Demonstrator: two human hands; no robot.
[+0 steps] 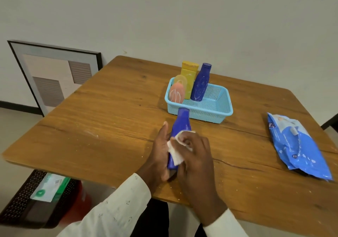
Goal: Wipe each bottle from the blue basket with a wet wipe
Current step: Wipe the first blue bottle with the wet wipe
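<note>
I am cradling the blue bottle (180, 127) just above the tabletop (109, 112) in my left hand (159, 152), fingers curled round it, freeing my right hand (193, 149) for pinching the wet wipe (175, 154) against it, near the blue basket (215, 109).

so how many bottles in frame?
5. Held blue bottle in the left hand; in the blue basket: second blue bottle, yellow bottle, pale yellow and pink bottles. Others may be hidden.

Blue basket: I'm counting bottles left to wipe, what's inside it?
Inside the blue basket stand a dark blue bottle, a yellow bottle, a pale yellow one and a pink one; their bases are hidden.
</note>
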